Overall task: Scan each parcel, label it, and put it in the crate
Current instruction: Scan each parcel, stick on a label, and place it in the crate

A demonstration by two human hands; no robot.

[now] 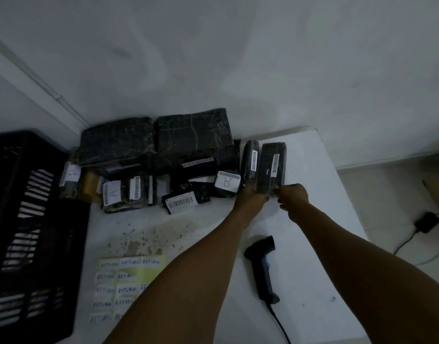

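**A:** Status on hands?

**B:** Both on one parcel (272, 167), right of frame centre. Long black rectangular block, glossy plastic wrap, white barcode strip down its top face. My left hand (250, 198) grips its near left corner, my right hand (293, 194) pinches the near right corner. Fingers curled round the near end.

**A:** Neighbours?

**B:** Slimmer black parcel (250, 160) just beside it on the left, same wrap, own barcode strip. Left of that, a rounded one with a white label marked "B" (227, 182). Further left, a parcel marked "A" (113, 192). Two big flat crinkled black bags (154, 140) behind them, against the wall.

**A:** Crate?

**B:** Black slatted plastic crate (27, 219), left edge of frame.

**A:** Labels, scanner?

**B:** Sheet of handwritten "RETURN" labels (124, 276), lower left of centre, partly under my left forearm. Black handheld scanner (262, 264) lying on the white table (312, 269), lower right, cable trailing to the bottom edge.
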